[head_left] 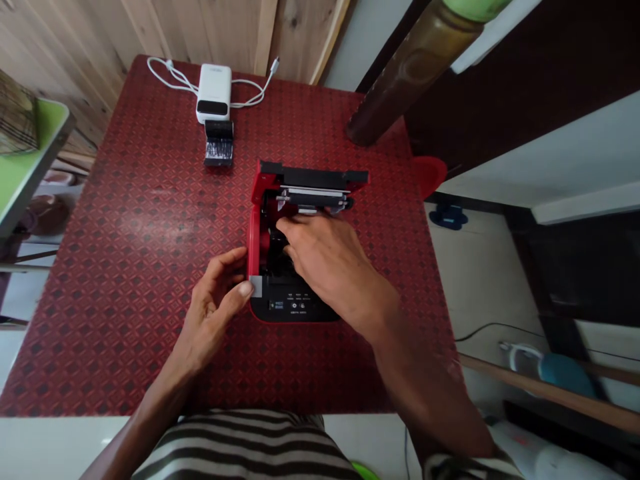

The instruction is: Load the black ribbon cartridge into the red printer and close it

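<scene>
A red and black printer (295, 303) lies on the red patterned table, its lid (320, 179) raised at the far side and a roller (315, 200) showing under it. My left hand (215, 300) grips the printer's left side, with the thumb on the grey patch at the near corner and the fingers against the red wall. Bent into the open compartment is my right hand (335, 257), fingers curled and closed. Its fingertips are hidden inside, so what they hold cannot be made out.
Beyond the printer are a white power bank (214, 90) with a white cable (255, 93) and a small black roll (219, 143). A tall brown bottle (400, 77) stands at the table's back right. A green-topped table (50, 130) is at the left.
</scene>
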Tool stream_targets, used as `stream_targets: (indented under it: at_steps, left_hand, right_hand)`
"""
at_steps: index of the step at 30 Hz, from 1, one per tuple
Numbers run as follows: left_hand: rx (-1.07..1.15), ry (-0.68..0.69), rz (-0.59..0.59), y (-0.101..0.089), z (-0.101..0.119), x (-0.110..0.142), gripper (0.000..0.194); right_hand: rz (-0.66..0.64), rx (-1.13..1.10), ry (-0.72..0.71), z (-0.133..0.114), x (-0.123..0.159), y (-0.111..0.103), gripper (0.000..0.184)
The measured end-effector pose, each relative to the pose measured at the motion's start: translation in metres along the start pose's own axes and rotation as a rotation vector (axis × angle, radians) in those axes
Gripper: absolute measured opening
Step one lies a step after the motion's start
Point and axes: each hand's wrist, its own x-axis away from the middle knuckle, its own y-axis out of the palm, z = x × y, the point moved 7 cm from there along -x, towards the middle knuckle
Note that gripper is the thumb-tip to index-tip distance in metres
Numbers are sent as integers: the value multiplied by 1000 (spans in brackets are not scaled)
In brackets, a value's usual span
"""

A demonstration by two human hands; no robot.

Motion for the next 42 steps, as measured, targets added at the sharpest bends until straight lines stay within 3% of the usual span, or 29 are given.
stream_targets:
  at_steps: [12, 19, 24, 28, 31, 34, 38, 42]
  left_hand:
    - [-11, 3, 3, -2, -1, 0, 55]
    - [-14, -7, 0, -1, 2, 1, 56]
    - [-39, -4, 18, -1, 5, 0, 59]
    - [-51, 8, 18, -2, 4, -1, 58]
    - [-47, -4, 18, -2, 1, 0, 58]
    - [-27, -14, 19, -4, 1, 2, 56]
    - [-69, 58, 27, -10, 14, -6, 55]
    - [-213, 266, 101, -13, 51, -35, 50]
  right_hand:
    - [96, -82, -8, 5, -3, 11, 33]
    - [295, -378, -278, 19, 44, -11, 41]
    - [244, -385, -381, 20, 48, -12, 28]
    - [192, -402, -436, 13, 36, 0, 30]
    - [227, -395, -423, 15, 34, -2, 26]
    - [356, -398, -372, 22, 44, -16, 23]
    - [528, -452, -346, 23, 69, -30, 23]
    - [568, -439, -272, 16, 89, -20, 25]
